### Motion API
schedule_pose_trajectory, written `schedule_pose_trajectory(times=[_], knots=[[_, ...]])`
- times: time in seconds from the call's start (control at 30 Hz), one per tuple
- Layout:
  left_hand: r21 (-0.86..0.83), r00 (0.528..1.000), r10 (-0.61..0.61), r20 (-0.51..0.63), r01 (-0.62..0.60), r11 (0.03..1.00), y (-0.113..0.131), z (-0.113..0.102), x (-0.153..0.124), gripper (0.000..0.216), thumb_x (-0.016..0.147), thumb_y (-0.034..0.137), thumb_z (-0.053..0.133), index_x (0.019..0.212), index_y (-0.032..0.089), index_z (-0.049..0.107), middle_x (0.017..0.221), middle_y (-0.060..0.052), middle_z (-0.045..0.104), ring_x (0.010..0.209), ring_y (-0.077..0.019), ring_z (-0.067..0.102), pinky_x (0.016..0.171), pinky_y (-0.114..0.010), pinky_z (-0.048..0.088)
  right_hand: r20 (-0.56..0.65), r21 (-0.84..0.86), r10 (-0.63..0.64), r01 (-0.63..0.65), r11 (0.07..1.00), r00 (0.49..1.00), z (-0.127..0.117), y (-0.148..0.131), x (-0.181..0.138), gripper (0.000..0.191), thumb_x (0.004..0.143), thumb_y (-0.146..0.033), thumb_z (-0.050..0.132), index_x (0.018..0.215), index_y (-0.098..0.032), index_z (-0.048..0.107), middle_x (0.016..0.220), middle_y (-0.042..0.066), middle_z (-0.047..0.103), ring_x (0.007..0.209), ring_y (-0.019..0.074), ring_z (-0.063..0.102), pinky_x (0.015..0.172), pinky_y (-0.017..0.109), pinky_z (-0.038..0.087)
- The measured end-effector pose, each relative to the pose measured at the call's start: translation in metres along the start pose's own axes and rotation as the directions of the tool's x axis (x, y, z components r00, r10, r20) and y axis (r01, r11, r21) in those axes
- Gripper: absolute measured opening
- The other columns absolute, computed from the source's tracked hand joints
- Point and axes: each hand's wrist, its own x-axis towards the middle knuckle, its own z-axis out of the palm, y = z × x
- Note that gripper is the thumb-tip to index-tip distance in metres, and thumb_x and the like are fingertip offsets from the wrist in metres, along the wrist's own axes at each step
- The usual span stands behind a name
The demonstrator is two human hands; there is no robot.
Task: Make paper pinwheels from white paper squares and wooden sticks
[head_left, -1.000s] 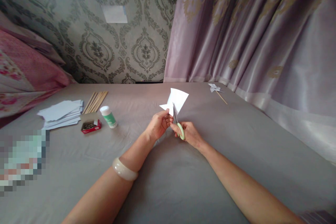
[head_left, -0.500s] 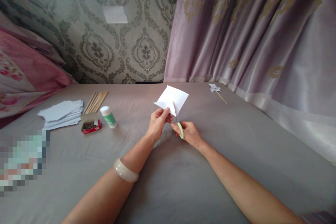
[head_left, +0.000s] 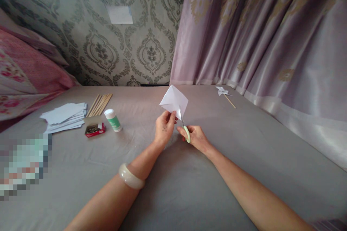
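Note:
Raised over the grey cloth is a square white sheet of paper (head_left: pixel 172 99), turned corner-up with fold creases in it. My left hand (head_left: pixel 165 124) pinches its lower edge between thumb and fingers. In my right hand (head_left: pixel 196 136) is a pair of scissors (head_left: pixel 187 134) with pale green handles, my fingers closed round them. The blades point up at the paper's lower corner and overlap it; whether they are parted I cannot tell. A pale bangle sits on my left forearm.
On the left lie a stack of white paper (head_left: pixel 65 117), several wooden sticks (head_left: pixel 99 104), an open red box (head_left: pixel 94 130) of small metal pieces and a green-and-white glue stick (head_left: pixel 113 120). A paper pinwheel (head_left: pixel 222 91) on a stick lies at the far right, near the curtain (head_left: pixel 244 25).
The paper has tilted and shifted slightly left in my left hand. My right hand with the scissors has stayed nearly in place.

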Motion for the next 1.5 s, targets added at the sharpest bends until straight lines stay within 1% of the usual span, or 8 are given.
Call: schedule_pose_trajectory(times=[0.37,0.6,0.77,0.97,1.1,1.23,1.33,1.5], knots=[[0.084,0.999,0.031,-0.024,-0.029,0.996,0.001,-0.002,-0.003,0.019,0.081,0.03,0.059,0.065,0.02,0.056,0.063,-0.001,0.061,0.061,-0.0139,0.054,0.06,-0.022,0.038,0.002,-0.032,-0.008,0.008,0.999,1.0,0.0,0.006,0.002,0.049,0.066,-0.061,0.065,0.048,-0.017,0.053,0.042,-0.005,0.043,0.041,0.0068,0.033,0.043,0.024,0.025],[0.018,1.0,0.01,-0.029,-0.01,1.0,0.003,-0.001,-0.002,0.02,0.078,0.03,0.063,0.062,0.019,0.056,0.061,0.0,0.06,0.06,-0.0132,0.054,0.059,-0.022,0.039,0.03,0.001,0.03,-0.03,1.0,0.999,0.0,0.005,0.002,0.05,0.064,-0.063,0.065,0.049,-0.017,0.054,0.04,-0.005,0.041,0.038,0.0067,0.033,0.039,0.023,0.024],[-0.202,0.995,-0.099,0.027,0.102,0.974,0.001,-0.002,0.003,0.025,0.079,0.037,0.06,0.063,0.018,0.055,0.057,0.0,0.057,0.053,-0.0115,0.053,0.054,-0.023,0.041,0.132,-0.029,0.031,-0.027,0.999,0.991,-0.002,0.001,-0.001,0.048,0.067,-0.062,0.063,0.056,-0.016,0.055,0.048,-0.003,0.05,0.041,0.0074,0.039,0.04,0.022,0.028],[-0.497,0.954,-0.296,0.052,0.282,0.821,-0.003,-0.009,0.014,0.03,0.071,0.038,0.068,0.061,0.016,0.05,0.055,0.003,0.052,0.049,-0.008,0.049,0.051,-0.022,0.039,0.195,-0.034,-0.015,0.022,0.999,0.981,-0.005,-0.001,-0.005,0.049,0.066,-0.064,0.064,0.055,-0.017,0.052,0.045,-0.005,0.044,0.042,0.0069,0.035,0.044,0.023,0.028],[-0.532,0.937,-0.348,0.013,0.301,0.791,-0.004,-0.011,0.018,0.03,0.069,0.037,0.07,0.062,0.017,0.049,0.054,0.004,0.05,0.048,-0.0069,0.047,0.05,-0.021,0.037,0.104,-0.02,-0.026,0.029,0.999,0.994,-0.006,-0.001,-0.004,0.052,0.066,-0.068,0.06,0.057,-0.018,0.053,0.045,-0.005,0.045,0.042,0.0077,0.036,0.045,0.024,0.029],[-0.428,0.96,-0.28,0.0,0.253,0.868,-0.004,-0.011,0.016,0.032,0.07,0.042,0.069,0.061,0.017,0.051,0.054,0.002,0.052,0.047,-0.007,0.046,0.049,-0.021,0.037,-0.139,0.023,-0.026,0.029,0.999,0.99,-0.01,0.0,0.002,0.055,0.068,-0.072,0.054,0.062,-0.018,0.056,0.048,-0.003,0.048,0.046,0.0102,0.041,0.047,0.025,0.032],[-0.315,0.98,-0.194,0.042,0.197,0.928,-0.004,-0.01,0.013,0.034,0.073,0.046,0.066,0.06,0.017,0.052,0.053,0.002,0.052,0.047,-0.0076,0.046,0.048,-0.021,0.036,-0.282,0.09,-0.043,0.071,0.993,0.958,-0.017,0.004,0.009,0.053,0.07,-0.07,0.055,0.066,-0.018,0.058,0.051,-0.002,0.05,0.05,0.0115,0.045,0.05,0.026,0.035],[-0.118,0.979,-0.112,0.171,0.133,0.984,-0.001,-0.008,0.008,0.034,0.078,0.043,0.061,0.058,0.018,0.051,0.049,0.002,0.051,0.047,-0.0086,0.044,0.048,-0.021,0.033,-0.398,0.222,-0.088,0.189,0.956,0.913,-0.03,0.008,0.016,0.045,0.073,-0.063,0.059,0.066,-0.019,0.057,0.05,-0.002,0.05,0.049,0.0109,0.045,0.049,0.025,0.036]])
